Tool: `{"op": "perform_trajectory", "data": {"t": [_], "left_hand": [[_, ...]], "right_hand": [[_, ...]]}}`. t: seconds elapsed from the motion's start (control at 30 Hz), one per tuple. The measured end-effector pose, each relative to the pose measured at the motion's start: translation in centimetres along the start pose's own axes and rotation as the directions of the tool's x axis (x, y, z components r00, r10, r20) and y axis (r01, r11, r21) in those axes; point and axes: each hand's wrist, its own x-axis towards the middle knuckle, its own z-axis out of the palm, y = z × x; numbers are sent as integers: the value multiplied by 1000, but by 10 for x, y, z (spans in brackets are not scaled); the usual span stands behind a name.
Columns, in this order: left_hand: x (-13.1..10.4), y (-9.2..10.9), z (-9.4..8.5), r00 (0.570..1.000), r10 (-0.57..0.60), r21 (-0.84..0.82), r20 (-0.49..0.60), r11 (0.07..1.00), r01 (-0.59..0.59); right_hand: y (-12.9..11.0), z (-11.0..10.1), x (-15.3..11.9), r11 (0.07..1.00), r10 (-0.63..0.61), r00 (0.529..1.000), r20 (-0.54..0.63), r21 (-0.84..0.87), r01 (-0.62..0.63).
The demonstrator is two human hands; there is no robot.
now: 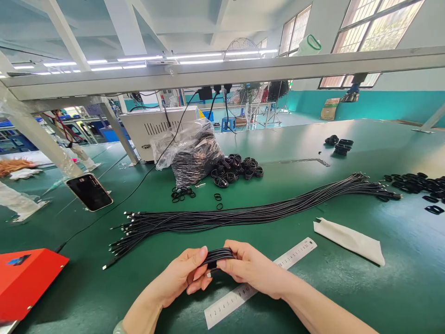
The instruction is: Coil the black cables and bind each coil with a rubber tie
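Observation:
Between my two hands is a black cable [219,254] wound into a short, flat coil, held above the green table. My left hand [189,271] closes on the coil's left end, thumb on top, and a pale connector tip shows by its fingers. At the other end my right hand [245,264] pinches the coil between thumb and fingers. Under the right hand lies a steel ruler [225,307], slanting up to the right. Beyond the hands a long bundle of straight black cables [236,215] stretches across the table, metal connectors at both ends.
Coiled cables [239,167] are heaped by a plastic bag [194,157]. Small black rings [182,194] lie nearer. Black oval pieces [417,183] spread at right, near a folded white strip [349,240]. A phone [89,191] leans at left, above a red box [29,283]. A metal beam [222,74] crosses overhead.

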Motion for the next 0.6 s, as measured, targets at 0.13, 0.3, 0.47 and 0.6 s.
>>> {"op": "perform_trajectory", "data": {"t": [0.13, 0.3, 0.47, 0.6], "left_hand": [[0, -1, -5, 998, -41, -20, 46, 999, 42], [-1, -3, -11, 989, -95, -38, 113, 994, 100], [-1, -3, -9, 979, -145, -75, 143, 985, 156], [0, -7, -10, 983, -130, -93, 133, 985, 142]], "right_hand": [[-3, -5, -4, 964, 30, 989, 145, 258, -67], [0, -12, -4, 933, 99, 953, 288, 305, -189], [1, -22, -4, 949, 158, 946, 282, 222, -225], [2, -22, -4, 953, 141, 946, 293, 218, -209]]}}
